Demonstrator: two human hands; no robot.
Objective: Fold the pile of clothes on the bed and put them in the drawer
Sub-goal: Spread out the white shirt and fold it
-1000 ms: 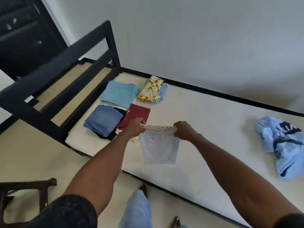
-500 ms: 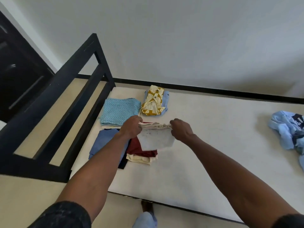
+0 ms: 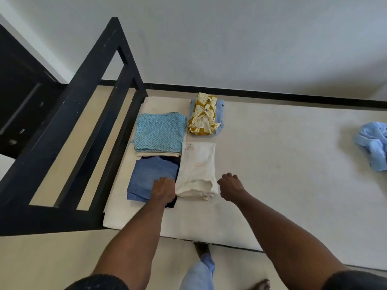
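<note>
A folded white garment (image 3: 198, 166) lies on top of a stack near the mattress's left end. My left hand (image 3: 163, 190) hovers by its left side over a folded blue denim piece (image 3: 154, 176), fingers loosely curled, holding nothing. My right hand (image 3: 230, 185) is just right of the white stack, fingers loosely curled and empty. Behind lie a folded turquoise zigzag cloth (image 3: 160, 133) and a folded yellow patterned shirt (image 3: 204, 114) on a light blue piece. An unfolded light blue garment (image 3: 373, 144) sits crumpled at the far right.
The white mattress (image 3: 282, 164) rests on a black bed frame (image 3: 73, 126) with bare slats to the left. A dark cabinet with drawers (image 3: 18, 105) stands at the far left. My feet are on the tiled floor (image 3: 52, 258) below the mattress edge.
The white garment, held up between both hands before, now lies folded on the stack, covering the dark red piece. Both hands have let go and drawn back beside it.
</note>
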